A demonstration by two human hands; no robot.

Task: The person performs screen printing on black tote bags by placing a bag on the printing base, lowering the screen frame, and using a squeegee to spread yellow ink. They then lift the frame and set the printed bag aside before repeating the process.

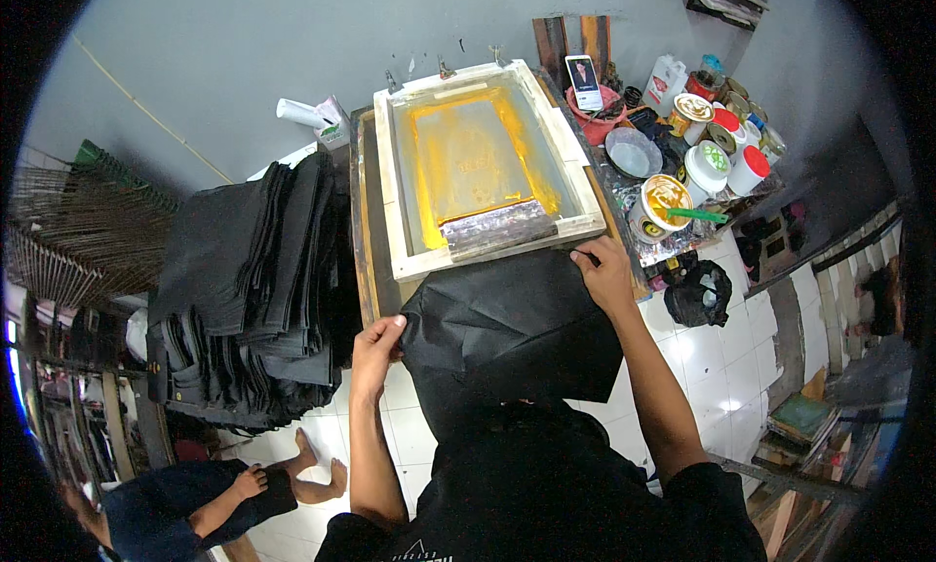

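Note:
A black fabric bag (507,313) is stretched between my two hands, its far edge close to the front of a screen printing frame. My left hand (376,348) pinches its left corner. At the right corner, my right hand (604,268) grips the cloth beside the frame's near right corner. The screen frame (492,258) has pale wooden sides and a mesh smeared with yellow-orange ink. Across the near end of the mesh lies a squeegee (497,227) with a stained blade. Clamps (446,68) hold the frame's far side. The bag's near part sags toward my body.
On the left rises a tall stack of black bags (244,240). At the right, a tub of orange ink (663,206) with a green stick stands among several pots, beside a phone (585,82). A person (195,503) sits at lower left. A black plastic bag (700,291) lies right.

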